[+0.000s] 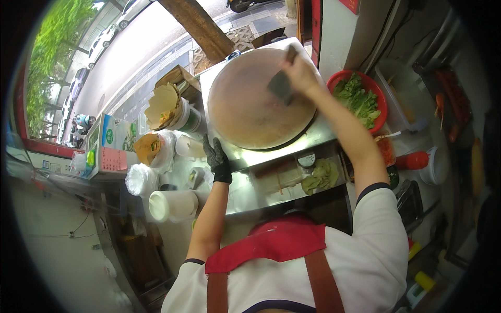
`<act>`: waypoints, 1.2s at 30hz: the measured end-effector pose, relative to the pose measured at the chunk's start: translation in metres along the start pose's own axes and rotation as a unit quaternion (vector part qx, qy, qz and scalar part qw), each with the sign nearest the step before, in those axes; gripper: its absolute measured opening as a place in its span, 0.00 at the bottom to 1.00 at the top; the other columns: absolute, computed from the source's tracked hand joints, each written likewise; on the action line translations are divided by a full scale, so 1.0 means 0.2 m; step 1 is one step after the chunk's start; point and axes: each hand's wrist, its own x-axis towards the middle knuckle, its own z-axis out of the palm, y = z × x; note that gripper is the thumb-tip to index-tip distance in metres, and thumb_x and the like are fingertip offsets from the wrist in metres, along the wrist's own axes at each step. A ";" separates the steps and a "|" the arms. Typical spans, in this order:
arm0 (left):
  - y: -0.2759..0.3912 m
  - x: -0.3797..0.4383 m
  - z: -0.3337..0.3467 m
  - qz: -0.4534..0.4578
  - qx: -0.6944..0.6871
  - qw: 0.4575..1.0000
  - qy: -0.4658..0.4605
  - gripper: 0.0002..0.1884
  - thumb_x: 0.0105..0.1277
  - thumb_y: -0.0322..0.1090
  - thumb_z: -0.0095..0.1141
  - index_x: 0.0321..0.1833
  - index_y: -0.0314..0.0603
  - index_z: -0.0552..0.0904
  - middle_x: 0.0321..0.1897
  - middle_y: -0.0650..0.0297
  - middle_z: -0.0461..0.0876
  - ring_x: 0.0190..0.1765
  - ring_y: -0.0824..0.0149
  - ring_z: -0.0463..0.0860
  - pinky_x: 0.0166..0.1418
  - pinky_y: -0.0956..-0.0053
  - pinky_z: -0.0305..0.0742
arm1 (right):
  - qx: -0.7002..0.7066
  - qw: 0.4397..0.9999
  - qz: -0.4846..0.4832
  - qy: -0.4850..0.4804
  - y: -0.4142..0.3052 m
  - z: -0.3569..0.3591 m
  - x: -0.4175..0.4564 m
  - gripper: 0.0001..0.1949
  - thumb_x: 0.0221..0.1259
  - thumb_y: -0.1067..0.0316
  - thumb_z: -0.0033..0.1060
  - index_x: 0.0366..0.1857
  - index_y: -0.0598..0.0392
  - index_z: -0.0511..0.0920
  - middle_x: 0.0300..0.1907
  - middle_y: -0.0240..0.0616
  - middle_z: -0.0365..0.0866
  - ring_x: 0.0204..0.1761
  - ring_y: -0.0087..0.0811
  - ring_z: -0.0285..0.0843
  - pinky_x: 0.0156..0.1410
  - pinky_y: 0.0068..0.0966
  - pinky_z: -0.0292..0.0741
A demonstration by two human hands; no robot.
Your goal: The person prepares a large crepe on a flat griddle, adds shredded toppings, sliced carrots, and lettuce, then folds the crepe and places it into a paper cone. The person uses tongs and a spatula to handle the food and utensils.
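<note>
A large round griddle plate point(250, 105) sits on a metal stand in front of me, its surface brown and hazy. Over its right side my right hand point(301, 76) grips the handle of a dark, flat tool point(280, 85), blurred, perhaps a brush or scraper; whether it touches the plate I cannot tell. My left hand point(217, 158) wears a dark dotted glove and rests with fingers apart at the stand's front left corner, holding nothing. Just left of the glove stands a pale cup point(190, 146).
A red bowl of lettuce point(381, 117) stands right of the griddle. At left are paper-lined tubs point(189, 117), a white lidded container point(172, 206) and a boxed case point(113, 152). Along the near edge a tray holds a shaker point(306, 160) and leaves point(320, 177). A red bottle point(413, 160) lies at right.
</note>
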 end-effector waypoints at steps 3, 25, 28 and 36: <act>-0.30 0.06 0.06 0.325 0.195 0.923 0.071 0.24 0.68 0.36 0.43 0.65 0.36 0.57 0.65 0.48 0.58 0.63 0.48 0.63 0.65 0.62 0.61 | 0.106 0.980 -0.155 -0.065 -0.22 0.21 -0.41 0.31 0.56 0.44 0.53 0.48 0.67 0.68 0.41 0.61 0.75 0.45 0.51 0.76 0.51 0.38 0.70; -0.06 -0.07 0.01 -0.061 -0.107 0.992 0.040 0.24 0.71 0.46 0.36 0.66 0.44 0.61 0.65 0.58 0.61 0.64 0.58 0.63 0.65 0.69 0.57 | -0.217 0.941 -0.250 0.071 -0.22 0.06 -1.04 0.13 0.50 0.74 0.49 0.41 0.47 0.69 0.38 0.34 0.69 0.42 0.33 0.76 0.35 0.25 0.78; 0.00 -0.11 -0.02 -0.038 -0.113 0.992 0.028 0.24 0.70 0.47 0.37 0.66 0.44 0.61 0.64 0.57 0.63 0.63 0.58 0.64 0.66 0.69 0.56 | -0.151 0.955 -0.250 0.053 -0.42 0.13 -1.19 0.13 0.47 0.76 0.54 0.39 0.48 0.70 0.37 0.33 0.71 0.37 0.35 0.78 0.34 0.25 0.76; -0.10 -0.12 -0.17 -0.054 -0.157 0.986 -0.034 0.26 0.69 0.50 0.39 0.66 0.47 0.61 0.63 0.57 0.64 0.62 0.58 0.66 0.65 0.68 0.59 | -0.149 0.966 -0.090 0.190 -0.28 -0.22 -0.88 0.11 0.55 0.67 0.56 0.43 0.48 0.73 0.41 0.38 0.77 0.40 0.44 0.76 0.41 0.33 0.73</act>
